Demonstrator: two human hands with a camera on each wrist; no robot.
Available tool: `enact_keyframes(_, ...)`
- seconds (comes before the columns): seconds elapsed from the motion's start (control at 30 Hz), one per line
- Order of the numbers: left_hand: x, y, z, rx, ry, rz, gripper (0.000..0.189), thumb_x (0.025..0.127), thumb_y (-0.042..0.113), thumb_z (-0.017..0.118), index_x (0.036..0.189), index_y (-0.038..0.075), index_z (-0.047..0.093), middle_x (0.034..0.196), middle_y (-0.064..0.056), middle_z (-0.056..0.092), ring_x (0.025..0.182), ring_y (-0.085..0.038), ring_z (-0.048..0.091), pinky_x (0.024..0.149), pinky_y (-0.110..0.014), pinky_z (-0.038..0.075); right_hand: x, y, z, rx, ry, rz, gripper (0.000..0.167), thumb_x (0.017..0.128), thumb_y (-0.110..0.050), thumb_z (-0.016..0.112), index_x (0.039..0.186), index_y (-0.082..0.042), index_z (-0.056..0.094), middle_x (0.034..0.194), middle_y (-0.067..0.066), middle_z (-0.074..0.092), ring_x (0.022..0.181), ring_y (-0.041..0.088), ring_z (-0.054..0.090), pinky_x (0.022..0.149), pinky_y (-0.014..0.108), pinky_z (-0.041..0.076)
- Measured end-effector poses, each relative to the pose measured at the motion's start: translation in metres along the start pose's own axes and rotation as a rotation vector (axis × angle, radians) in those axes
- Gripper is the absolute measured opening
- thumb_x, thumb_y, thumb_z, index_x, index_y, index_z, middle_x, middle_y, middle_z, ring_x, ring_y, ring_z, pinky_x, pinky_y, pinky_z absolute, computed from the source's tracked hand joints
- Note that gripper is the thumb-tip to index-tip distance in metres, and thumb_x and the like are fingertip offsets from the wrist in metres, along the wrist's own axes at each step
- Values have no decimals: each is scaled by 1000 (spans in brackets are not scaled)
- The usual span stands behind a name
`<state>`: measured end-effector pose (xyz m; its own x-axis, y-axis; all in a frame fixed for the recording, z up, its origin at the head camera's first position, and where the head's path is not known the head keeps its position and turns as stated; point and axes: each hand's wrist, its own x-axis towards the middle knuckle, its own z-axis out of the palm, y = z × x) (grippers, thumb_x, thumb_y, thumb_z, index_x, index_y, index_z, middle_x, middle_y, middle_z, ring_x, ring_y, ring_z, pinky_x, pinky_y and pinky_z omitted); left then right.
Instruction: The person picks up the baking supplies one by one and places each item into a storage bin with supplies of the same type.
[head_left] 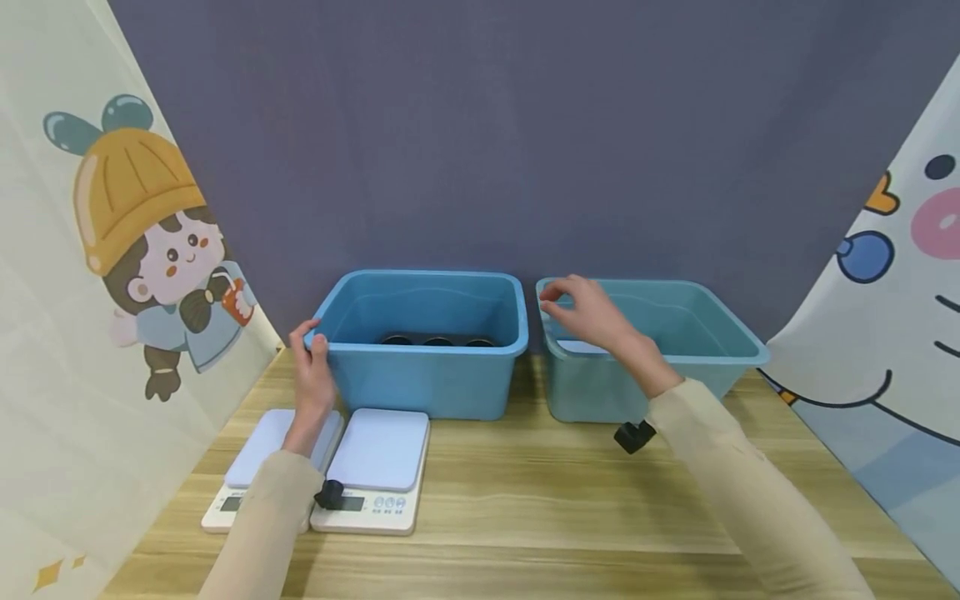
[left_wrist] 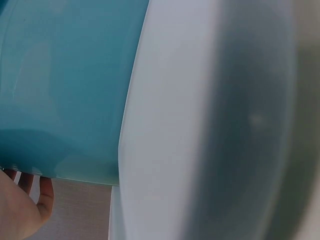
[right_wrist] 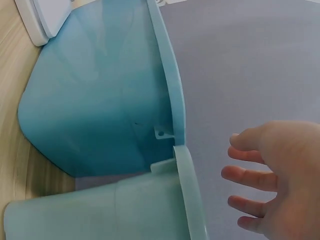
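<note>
Blue tub (head_left: 416, 383) stands on the table (head_left: 525, 517), two scales (head_left: 378, 450) near its front left; your left hand (head_left: 312, 379) grips its rim, likely for steadiness, while to its right your empty right hand (head_left: 588, 317), fingers loosely bent, hangs over the green tub (head_left: 588, 393).

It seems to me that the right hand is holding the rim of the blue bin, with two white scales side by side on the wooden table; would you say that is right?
Not quite: the head view shows the left hand holding the rim of the blue bin. The two white scales do lie side by side on the wooden table.
</note>
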<state>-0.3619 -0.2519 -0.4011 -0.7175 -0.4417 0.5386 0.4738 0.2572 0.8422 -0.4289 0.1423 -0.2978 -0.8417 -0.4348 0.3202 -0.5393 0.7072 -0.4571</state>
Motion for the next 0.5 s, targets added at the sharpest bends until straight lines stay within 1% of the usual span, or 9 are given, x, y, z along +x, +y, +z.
enact_keyframes(0.03, 0, -1, 1, -2, 1, 4, 45, 105, 23, 39, 141, -4, 36, 144, -27, 37, 122, -23, 37, 99, -25, 27, -2, 2, -1, 4, 2, 3, 29, 101, -25, 58, 123, -8, 65, 123, 12, 62, 122, 33, 53, 105, 52, 40)
enact_keyframes(0.1, 3, -13, 1, -4, 12, 9, 45, 106, 24, 39, 142, -3, 37, 143, -26, 37, 122, -23, 37, 99, -25, 27, -5, 6, -4, 12, 7, 12, 30, 101, -25, 57, 125, -8, 64, 123, 12, 62, 120, 32, 55, 102, 52, 43)
enact_keyframes(0.27, 12, -39, -1, -2, 10, 8, 49, 106, 37, 40, 143, 5, 38, 143, -20, 38, 124, -27, 37, 100, -29, 27, -18, 17, -11, 33, 28, 47, 32, 102, -29, 55, 127, -10, 62, 128, 11, 59, 124, 30, 52, 105, 53, 40)
enact_keyframes(0.33, 12, -39, -2, -14, 13, 11, 50, 105, 41, 41, 142, 7, 39, 141, -17, 39, 124, -27, 37, 100, -29, 27, -24, 20, -14, 46, 35, 56, 33, 103, -31, 55, 128, -11, 61, 130, 11, 58, 126, 31, 50, 106, 54, 39)
enact_keyframes(0.4, 13, -40, -2, -22, 21, 15, 50, 105, 41, 42, 142, 7, 40, 139, -15, 39, 123, -26, 37, 101, -30, 27, -29, 23, -17, 60, 43, 65, 34, 103, -32, 54, 129, -12, 60, 132, 11, 57, 127, 31, 50, 106, 55, 38)
enact_keyframes(0.5, 13, -42, 0, -8, 27, 12, 48, 105, 40, 42, 142, 9, 42, 139, -14, 41, 123, -24, 38, 101, -31, 27, -39, 29, -22, 63, 59, 73, 35, 103, -33, 54, 130, -13, 60, 133, 11, 56, 127, 32, 49, 105, 56, 39)
